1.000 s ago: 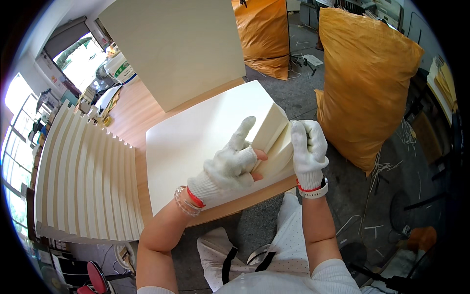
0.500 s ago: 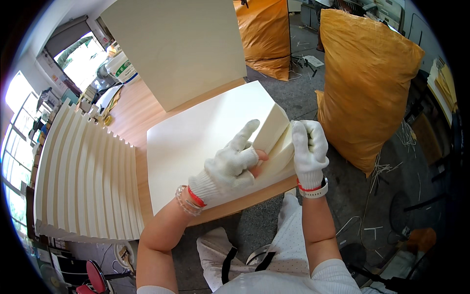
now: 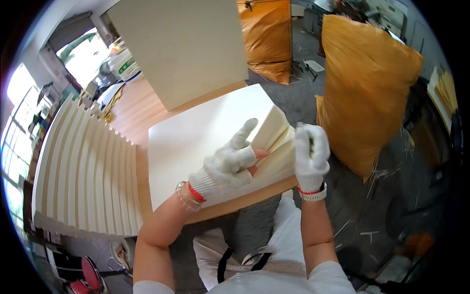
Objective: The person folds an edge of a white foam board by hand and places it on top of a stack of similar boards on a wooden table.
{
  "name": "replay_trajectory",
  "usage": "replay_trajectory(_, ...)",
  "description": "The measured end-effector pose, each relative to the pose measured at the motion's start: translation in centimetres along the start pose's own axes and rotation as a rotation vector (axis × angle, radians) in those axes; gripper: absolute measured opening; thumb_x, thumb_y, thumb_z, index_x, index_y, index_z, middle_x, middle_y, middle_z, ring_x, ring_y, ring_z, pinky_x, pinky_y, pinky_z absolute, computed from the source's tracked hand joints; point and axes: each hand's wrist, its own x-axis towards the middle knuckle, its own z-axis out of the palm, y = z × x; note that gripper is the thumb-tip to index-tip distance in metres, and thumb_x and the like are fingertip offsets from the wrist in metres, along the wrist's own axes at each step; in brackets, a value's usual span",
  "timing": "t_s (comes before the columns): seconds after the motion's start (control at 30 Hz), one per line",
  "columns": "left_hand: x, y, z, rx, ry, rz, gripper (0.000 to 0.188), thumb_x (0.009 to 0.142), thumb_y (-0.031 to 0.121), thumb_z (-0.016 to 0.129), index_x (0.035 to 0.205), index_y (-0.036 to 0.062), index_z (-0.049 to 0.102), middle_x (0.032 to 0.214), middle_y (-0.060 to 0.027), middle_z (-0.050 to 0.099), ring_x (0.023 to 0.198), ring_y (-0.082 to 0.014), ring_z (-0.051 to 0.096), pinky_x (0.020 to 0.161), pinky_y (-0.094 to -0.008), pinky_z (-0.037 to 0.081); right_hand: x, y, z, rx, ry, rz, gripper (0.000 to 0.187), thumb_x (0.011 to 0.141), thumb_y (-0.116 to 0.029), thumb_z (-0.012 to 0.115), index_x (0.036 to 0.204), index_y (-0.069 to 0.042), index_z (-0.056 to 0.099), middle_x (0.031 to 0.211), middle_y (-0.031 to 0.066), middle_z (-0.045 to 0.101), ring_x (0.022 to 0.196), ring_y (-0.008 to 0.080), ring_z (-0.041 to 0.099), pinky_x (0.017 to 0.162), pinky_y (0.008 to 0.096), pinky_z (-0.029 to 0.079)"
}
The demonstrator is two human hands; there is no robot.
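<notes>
White sheet [image 3: 188,142] lies on the wood table [image 3: 142,100], R end folded up in creases. Gloved L hand [image 3: 227,164] rests on it, partly spread, index finger [image 3: 246,131] stretched out, bare fingertips [image 3: 262,153] at the fold. Gloved R hand [image 3: 312,154] is curled up by the R edge; bit blurry, can't tell if it's pinching anything. Ridged white stack [image 3: 88,171] to the L, orange sack [image 3: 367,93] beyond R hand.
</notes>
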Motion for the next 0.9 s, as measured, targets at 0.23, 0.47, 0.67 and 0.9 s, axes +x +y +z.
replay_trajectory(0.23,-1.6,2.3,1.1,0.603,0.090,0.131,0.054,0.082,0.024,0.076,0.131,0.0110,0.059,0.121,-0.0112,0.067,0.093,-0.0258,0.072,0.075,-0.0339,0.059,-2.4,-2.5,-0.6,-0.295,-0.728,-0.228,0.025,0.083,-0.007,0.069,0.107,-0.004,0.072,0.107,0.0180,0.069,0.103,0.0418,0.063,0.090,0.0502,0.052)
replay_trajectory(0.47,-1.0,0.5,2.0,0.782,0.232,0.191,0.047,0.089,0.023,0.068,0.133,0.0124,0.057,0.108,-0.0064,0.067,0.086,-0.0221,0.070,0.070,-0.0301,0.057,-3.9,-2.6,1.7,-0.209,-0.714,-0.281,0.026,0.087,-0.008,0.066,0.111,-0.001,0.069,0.111,0.0230,0.065,0.105,0.0461,0.059,0.091,0.0563,0.046)
replay_trajectory(0.67,-2.8,3.7,-9.2,0.337,0.555,-0.026,0.064,0.088,0.000,0.063,0.148,0.0146,0.048,0.097,-0.0130,0.065,0.080,-0.0244,0.068,0.072,-0.0369,0.057,-9.4,-10.1,10.0,-0.097,-0.927,-0.632,0.035,0.085,-0.025,0.068,0.114,-0.007,0.063,0.113,0.0148,0.061,0.114,0.0372,0.053,0.104,0.0583,0.036)
replay_trajectory(0.9,-9.8,3.8,-17.5,-0.126,1.087,-0.037,0.063,0.090,-0.004,0.063,0.150,0.0023,0.042,0.121,-0.0042,0.062,0.103,-0.0093,0.060,0.086,-0.0262,0.053,-13.3,-15.7,13.8,-0.109,-0.865,-0.686,0.055,0.074,-0.030,0.078,0.119,-0.002,0.060,0.124,0.0179,0.059,0.118,0.0386,0.054,0.103,0.0631,0.039)
